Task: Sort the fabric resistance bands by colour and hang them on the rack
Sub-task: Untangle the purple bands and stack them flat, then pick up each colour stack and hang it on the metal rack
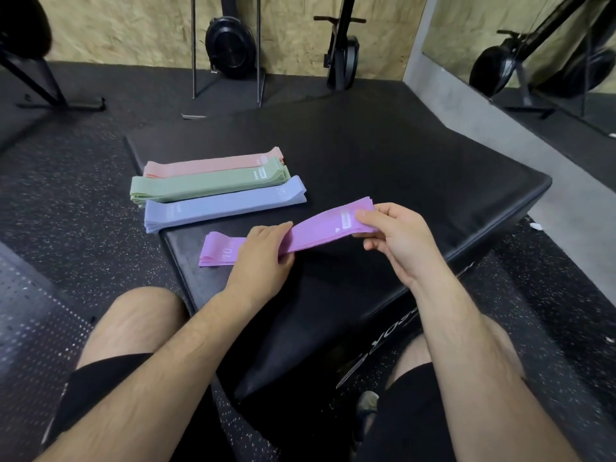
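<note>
A stack of purple bands [320,228] is lifted a little above the black mat [416,181]. My left hand [263,258] grips it near its left part, and my right hand [393,235] pinches its right end. The left end, marked 10, rests on the mat. Behind it lie three flat stacks side by side: blue bands [226,208] nearest, then green bands [206,185], and pink bands [213,165] farthest.
The mat lies on speckled rubber flooring [66,201]. My bare knees frame the mat's near corner. Black gym machines and a metal stand [226,48] line the far wall. A grey ledge [483,121] with a mirror runs along the right.
</note>
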Demonstrator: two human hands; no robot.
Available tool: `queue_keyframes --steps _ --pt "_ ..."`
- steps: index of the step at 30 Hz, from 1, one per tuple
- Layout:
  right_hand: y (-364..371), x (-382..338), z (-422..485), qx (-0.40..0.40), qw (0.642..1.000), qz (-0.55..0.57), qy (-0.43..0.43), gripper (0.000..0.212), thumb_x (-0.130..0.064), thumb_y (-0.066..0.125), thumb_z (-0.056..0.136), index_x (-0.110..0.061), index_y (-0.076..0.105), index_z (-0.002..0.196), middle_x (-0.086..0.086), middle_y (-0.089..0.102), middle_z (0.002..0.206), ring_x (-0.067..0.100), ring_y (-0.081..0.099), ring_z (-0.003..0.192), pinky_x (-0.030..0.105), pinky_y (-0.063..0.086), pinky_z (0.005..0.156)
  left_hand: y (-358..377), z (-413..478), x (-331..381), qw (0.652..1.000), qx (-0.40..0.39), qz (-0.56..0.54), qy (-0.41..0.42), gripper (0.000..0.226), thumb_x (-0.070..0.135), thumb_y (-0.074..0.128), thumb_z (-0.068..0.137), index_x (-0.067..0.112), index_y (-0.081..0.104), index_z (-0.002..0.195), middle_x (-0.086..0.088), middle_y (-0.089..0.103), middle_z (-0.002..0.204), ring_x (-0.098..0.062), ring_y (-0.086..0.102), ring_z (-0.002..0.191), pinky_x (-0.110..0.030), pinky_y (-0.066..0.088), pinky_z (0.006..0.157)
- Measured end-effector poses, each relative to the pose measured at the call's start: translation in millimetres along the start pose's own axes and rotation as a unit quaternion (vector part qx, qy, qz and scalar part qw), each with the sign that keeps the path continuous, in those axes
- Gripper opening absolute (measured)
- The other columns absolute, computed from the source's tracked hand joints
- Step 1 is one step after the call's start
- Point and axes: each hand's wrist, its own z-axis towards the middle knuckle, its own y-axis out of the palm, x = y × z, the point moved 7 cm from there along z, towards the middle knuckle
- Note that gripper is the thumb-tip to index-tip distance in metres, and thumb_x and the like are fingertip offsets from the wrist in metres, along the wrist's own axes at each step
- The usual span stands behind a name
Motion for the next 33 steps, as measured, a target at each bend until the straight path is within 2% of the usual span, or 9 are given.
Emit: queue_keyframes --steps 4,8,13,20,23,25,27,30,33 --pt "7.2 -11.4 -3.4 -0.009 0.999 0.030 0.014 0.013 -0.011 0.071 0.092 -0.001 0.068 0.100 0.013 0.078 0.092 0.018 0.072 0.077 0.028 0.049 0.061 -24.2 2.3 5.2 1.000 0.007 -0.003 0.019 0.016 0.013 0.051 0.085 0.023 0.062 0.093 0.007 0.067 0.085 -0.024 0.054 0.082 -0.036 0.041 0.075" --pt "13.2 -23.3 -9.8 -0.011 0.998 0.051 0.024 0.010 -0.011 0.070 0.093 -0.003 0.067 0.099 0.011 0.077 0.089 0.016 0.070 0.074 0.029 0.047 0.061 -60.3 4.3 12.1 0.998 0.026 -0.063 -0.014 0.033 0.014 0.055 0.089 0.026 0.070 0.116 0.012 0.074 0.102 -0.014 0.066 0.095 -0.029 0.049 0.085" --pt "21.7 -28.9 -13.6 -0.024 0.997 0.030 0.074 0.010 -0.010 0.068 0.093 -0.002 0.067 0.100 0.007 0.076 0.080 0.014 0.070 0.071 0.029 0.049 0.063 -110.2 15.5 30.5 0.982 0.005 -0.177 -0.060 0.026 0.018 0.061 0.084 0.026 0.074 0.104 0.012 0.076 0.091 -0.003 0.068 0.082 -0.017 0.050 0.078" --pt "58.7 -41.7 -14.2 -0.100 0.990 -0.029 0.094 0.003 -0.011 0.066 0.094 -0.009 0.065 0.093 0.005 0.071 0.083 0.014 0.069 0.072 0.028 0.047 0.064 -160.8 21.3 57.2 0.958 -0.001 -0.253 -0.135 0.033 0.024 0.065 0.064 0.022 0.071 0.096 0.003 0.076 0.095 -0.015 0.071 0.082 -0.030 0.052 0.072" --pt "58.3 -64.0 -17.6 0.003 0.969 -0.242 -0.060 0.022 -0.036 0.065 0.095 -0.023 0.059 0.112 -0.003 0.055 0.128 0.016 0.060 0.112 0.028 0.046 0.090 -175.8 21.0 61.8 0.960 0.026 -0.233 -0.153 0.028 0.024 0.074 0.068 0.022 0.069 0.096 0.005 0.075 0.093 -0.007 0.066 0.076 -0.020 0.049 0.067" --pt "71.0 -102.8 -44.6 0.054 0.927 -0.245 -0.279 0.022 -0.036 0.064 0.095 -0.025 0.061 0.115 -0.008 0.046 0.139 0.011 0.044 0.133 0.027 0.038 0.103 -185.9 20.8 62.6 0.964 0.041 -0.214 -0.154 0.023 0.018 0.077 0.077 0.022 0.069 0.097 0.005 0.073 0.090 -0.004 0.061 0.069 -0.014 0.043 0.059" --pt "96.5 -120.2 -67.1 0.000 0.902 -0.203 -0.382 0.024 -0.033 0.063 0.093 -0.024 0.063 0.116 -0.012 0.050 0.134 0.014 0.047 0.132 0.027 0.043 0.101 -194.5 20.5 60.0 0.967 0.052 -0.196 -0.156 0.021 0.018 0.076 0.078 0.023 0.068 0.097 0.007 0.070 0.083 -0.001 0.057 0.061 -0.011 0.039 0.055" --pt "134.3 -121.2 -70.4 -0.063 0.896 -0.201 -0.391 0.025 -0.029 0.067 0.091 -0.026 0.061 0.116 -0.019 0.057 0.118 0.013 0.057 0.115 0.029 0.049 0.091 -208.0 15.0 52.3 0.964 0.070 -0.193 -0.169 0.021 0.016 0.075 0.076 0.022 0.068 0.095 0.006 0.066 0.076 0.002 0.051 0.050 -0.010 0.037 0.049" --pt "167.2 -118.0 -61.7 -0.089 0.910 -0.183 -0.361 0.027 -0.027 0.072 0.087 -0.027 0.063 0.112 -0.018 0.060 0.109 0.010 0.060 0.104 0.026 0.050 0.084 -224.4 2.9 38.5 0.965 0.087 -0.172 -0.177 0.021 0.018 0.075 0.075 0.027 0.069 0.093 0.007 0.071 0.087 0.001 0.061 0.061 -0.013 0.043 0.056"
